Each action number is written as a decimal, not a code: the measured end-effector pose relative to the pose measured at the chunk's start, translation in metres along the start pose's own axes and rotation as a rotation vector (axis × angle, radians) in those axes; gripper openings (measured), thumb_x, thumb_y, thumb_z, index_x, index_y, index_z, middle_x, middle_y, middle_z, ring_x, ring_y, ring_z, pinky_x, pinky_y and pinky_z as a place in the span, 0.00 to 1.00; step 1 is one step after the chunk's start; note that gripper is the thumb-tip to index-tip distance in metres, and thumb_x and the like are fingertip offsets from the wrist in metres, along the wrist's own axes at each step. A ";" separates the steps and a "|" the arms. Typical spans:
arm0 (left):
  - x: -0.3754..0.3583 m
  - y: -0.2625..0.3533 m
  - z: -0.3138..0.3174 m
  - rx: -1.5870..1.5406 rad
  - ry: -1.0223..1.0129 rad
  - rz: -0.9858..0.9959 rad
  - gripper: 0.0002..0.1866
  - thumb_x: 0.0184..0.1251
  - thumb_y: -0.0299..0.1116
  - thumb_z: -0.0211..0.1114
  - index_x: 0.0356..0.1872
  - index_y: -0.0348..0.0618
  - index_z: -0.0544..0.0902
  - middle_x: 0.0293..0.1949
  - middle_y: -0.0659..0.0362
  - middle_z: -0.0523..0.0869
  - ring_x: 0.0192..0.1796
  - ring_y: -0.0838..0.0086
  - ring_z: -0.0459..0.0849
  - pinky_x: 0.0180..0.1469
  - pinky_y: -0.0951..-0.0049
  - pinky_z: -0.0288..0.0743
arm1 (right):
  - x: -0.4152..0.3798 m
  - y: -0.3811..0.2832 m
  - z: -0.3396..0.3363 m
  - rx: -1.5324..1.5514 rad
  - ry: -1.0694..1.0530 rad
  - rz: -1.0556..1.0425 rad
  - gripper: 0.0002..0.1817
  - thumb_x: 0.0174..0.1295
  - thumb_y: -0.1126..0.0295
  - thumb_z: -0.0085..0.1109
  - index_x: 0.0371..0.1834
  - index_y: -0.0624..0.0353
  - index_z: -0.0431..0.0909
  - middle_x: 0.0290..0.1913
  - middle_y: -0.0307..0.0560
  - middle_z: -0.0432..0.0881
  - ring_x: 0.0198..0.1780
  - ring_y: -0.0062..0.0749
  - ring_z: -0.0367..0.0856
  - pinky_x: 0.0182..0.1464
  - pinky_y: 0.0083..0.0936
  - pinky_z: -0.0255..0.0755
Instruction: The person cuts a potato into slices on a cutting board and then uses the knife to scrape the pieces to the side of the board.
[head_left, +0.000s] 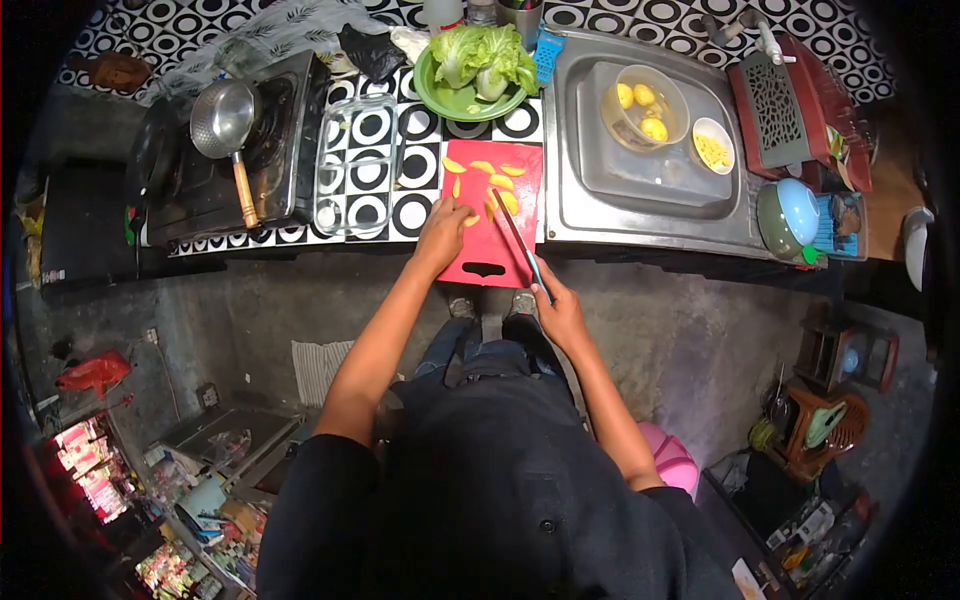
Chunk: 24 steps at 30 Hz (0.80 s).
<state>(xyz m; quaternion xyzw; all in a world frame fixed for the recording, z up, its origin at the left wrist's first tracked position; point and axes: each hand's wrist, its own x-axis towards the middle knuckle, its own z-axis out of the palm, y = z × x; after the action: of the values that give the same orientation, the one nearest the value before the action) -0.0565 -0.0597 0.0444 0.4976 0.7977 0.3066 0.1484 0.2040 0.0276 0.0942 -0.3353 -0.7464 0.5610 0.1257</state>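
Observation:
A red cutting board (488, 246) lies over the counter's front edge, its handle slot towards me. Several yellow potato wedges (503, 182) are scattered over its far half, and a larger potato piece (507, 203) is by the blade. My right hand (560, 308) is closed around the handle of a knife (516, 238), whose blade points away from me across the board. On the board's left side, my left hand (443, 236) has its fingers together on a small potato piece (470, 219), partly hidden by the fingertips.
Behind the board is a green bowl (440, 102) of leafy greens (484, 58). A glass dish (355, 170) and a stove (285, 150) with a saucepan (225, 118) stand left. On the sink (570, 200) at right are a potato tub (672, 95) and a small bowl (728, 140) of cut pieces.

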 end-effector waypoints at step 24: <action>-0.005 0.006 0.015 0.162 0.120 -0.044 0.28 0.53 0.39 0.80 0.52 0.37 0.81 0.48 0.49 0.77 0.55 0.52 0.75 0.58 0.55 0.72 | -0.027 -0.016 0.073 0.065 0.215 0.129 0.27 0.72 0.72 0.55 0.75 0.54 0.70 0.64 0.69 0.78 0.67 0.53 0.79 0.62 0.34 0.73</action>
<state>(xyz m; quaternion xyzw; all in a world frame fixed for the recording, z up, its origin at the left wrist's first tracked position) -0.0418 -0.0567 0.0366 0.4713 0.8380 0.2669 0.0661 0.1775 -0.0470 0.0899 -0.4366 -0.6868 0.5527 0.1796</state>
